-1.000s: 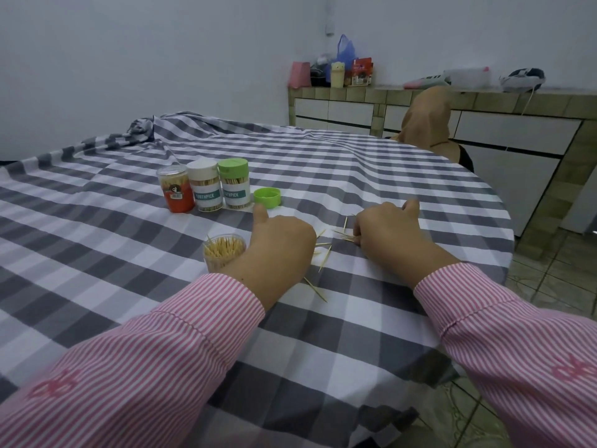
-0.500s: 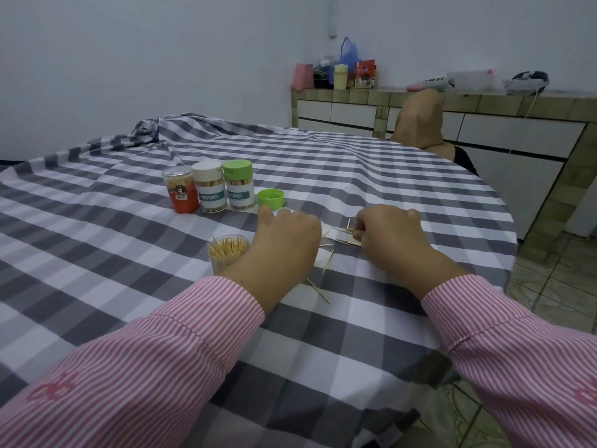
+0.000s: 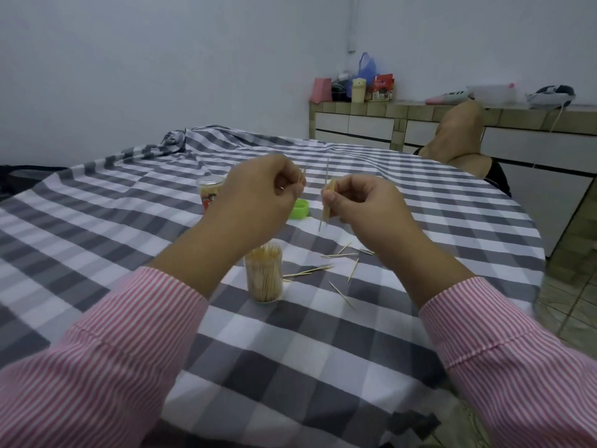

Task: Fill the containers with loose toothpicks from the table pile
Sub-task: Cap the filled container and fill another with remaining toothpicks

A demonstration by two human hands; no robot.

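My right hand is raised above the table and pinches a small upright bundle of toothpicks. My left hand is raised beside it with fingers curled, and a thin toothpick tip seems to show above them. Below and between my hands stands an open clear container, nearly full of toothpicks. Several loose toothpicks lie scattered on the checked cloth to its right. A red-labelled closed container shows behind my left hand, which hides the other containers.
A green lid lies on the grey and white checked tablecloth behind my hands. The round table's edge curves at the right, with tiled floor beyond. A person in a tan head covering sits past the far edge, before a tiled counter.
Both hands have lifted off the table, the right one bringing up a bundle of toothpicks. The camera tilted, and the open container now shows in full below my hands.
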